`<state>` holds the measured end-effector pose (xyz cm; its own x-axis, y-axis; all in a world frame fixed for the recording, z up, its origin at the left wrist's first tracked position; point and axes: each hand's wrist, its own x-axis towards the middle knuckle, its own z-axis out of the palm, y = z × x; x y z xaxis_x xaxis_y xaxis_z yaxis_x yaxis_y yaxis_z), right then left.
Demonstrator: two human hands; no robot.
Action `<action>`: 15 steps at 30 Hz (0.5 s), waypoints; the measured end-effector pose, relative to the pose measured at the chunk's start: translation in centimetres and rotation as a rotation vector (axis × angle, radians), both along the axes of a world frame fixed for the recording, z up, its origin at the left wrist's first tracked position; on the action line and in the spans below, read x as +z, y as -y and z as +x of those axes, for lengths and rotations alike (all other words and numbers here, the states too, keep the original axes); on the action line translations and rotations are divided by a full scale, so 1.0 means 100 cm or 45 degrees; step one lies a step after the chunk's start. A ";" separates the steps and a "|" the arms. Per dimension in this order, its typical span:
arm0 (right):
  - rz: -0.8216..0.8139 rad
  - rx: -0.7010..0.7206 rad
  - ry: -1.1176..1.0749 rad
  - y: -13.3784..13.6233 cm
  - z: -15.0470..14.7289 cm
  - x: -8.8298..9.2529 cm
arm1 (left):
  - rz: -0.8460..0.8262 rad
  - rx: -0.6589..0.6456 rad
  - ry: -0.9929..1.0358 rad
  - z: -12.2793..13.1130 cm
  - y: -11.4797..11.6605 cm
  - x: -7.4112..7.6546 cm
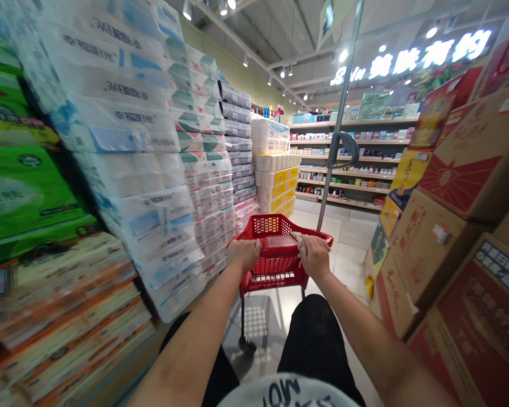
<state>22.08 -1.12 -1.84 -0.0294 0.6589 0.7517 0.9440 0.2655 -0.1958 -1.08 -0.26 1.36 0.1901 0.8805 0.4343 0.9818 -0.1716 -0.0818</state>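
Note:
A red plastic shopping cart [275,278] stands right ahead of me, its basket walls pierced like a grid. My left hand [245,254] is wrapped round the left part of its handle [279,243]. Toward the handle's right end, my right hand [314,254] is closed on the bar. A small pale crumpled piece, perhaps tissue or cloth, [296,235] shows at that hand's fingers. From the cart's right side rises a grey metal pole [337,118] with a hook-like grip [344,150]. Most of the basket's inside is hidden.
Tall stacks of wrapped tissue packs [152,169] line my left, with green packs [25,181] nearest. Cardboard cartons [432,249] are piled along the right. Tiled floor [343,232] runs between them toward stocked shelves [352,152] at the back.

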 end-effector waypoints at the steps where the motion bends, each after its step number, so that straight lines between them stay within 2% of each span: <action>1: -0.038 -0.015 0.010 -0.001 0.001 0.002 | -0.006 0.004 -0.004 0.000 0.000 0.000; 5: -0.549 -0.150 0.119 -0.020 0.005 0.036 | -0.028 0.003 -0.023 0.000 0.002 0.002; 8: -0.739 -0.040 0.282 -0.030 0.007 0.051 | -0.027 -0.011 -0.027 0.001 0.003 0.002; 10: -0.646 -0.087 0.229 -0.027 0.006 0.044 | -0.017 -0.012 -0.024 0.001 0.003 0.002; 12: -0.408 -0.162 0.100 -0.018 0.004 0.027 | -0.006 -0.017 -0.024 0.001 0.004 0.002; 15: -0.096 -0.099 0.027 -0.008 0.002 0.006 | 0.005 -0.025 -0.033 0.000 0.004 0.002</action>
<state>22.31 -0.35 -1.20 0.0086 0.7143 0.6998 0.9654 0.1766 -0.1921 -1.10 -0.65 1.60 0.2182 0.8749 0.4324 0.9758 -0.1902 -0.1077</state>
